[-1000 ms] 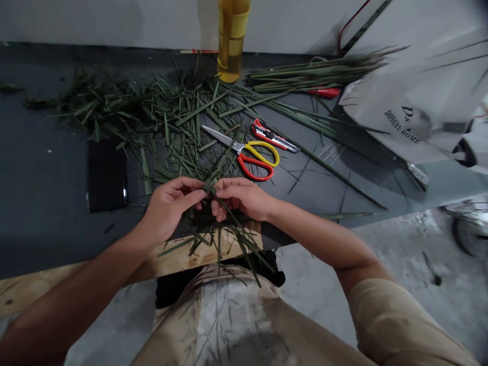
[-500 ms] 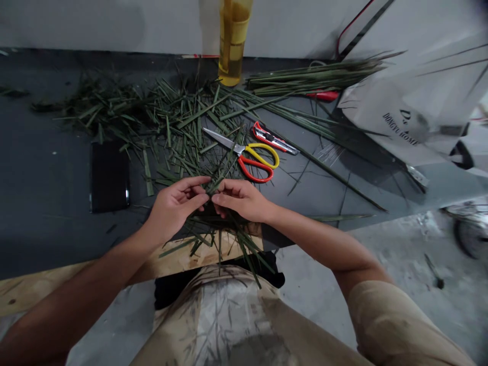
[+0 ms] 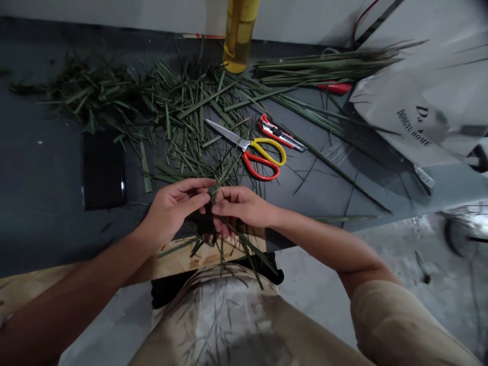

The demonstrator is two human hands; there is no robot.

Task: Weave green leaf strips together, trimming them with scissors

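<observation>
Between my two hands is a small piece of green leaf strips, seemingly plaited; its exact shape is too dark and small to make out. My left hand pinches its left side between thumb and fingers. From the right, my right hand grips the same strips with thumb and forefinger, the other fingers curled below. Loose strips lie under the hands and hang over the wooden table edge. Just beyond the right hand lie scissors with one red and one yellow handle, blades pointing away to the left.
A red utility knife lies past the scissors. Cut leaf pieces spread across the grey table. A black phone is at left, a yellow bottle at the back. Long leaves and a white bag are at right.
The view has shifted slightly. My right hand's lower fingers now reach further down beneath the leaf piece, while both hands stay together at the same spot.
</observation>
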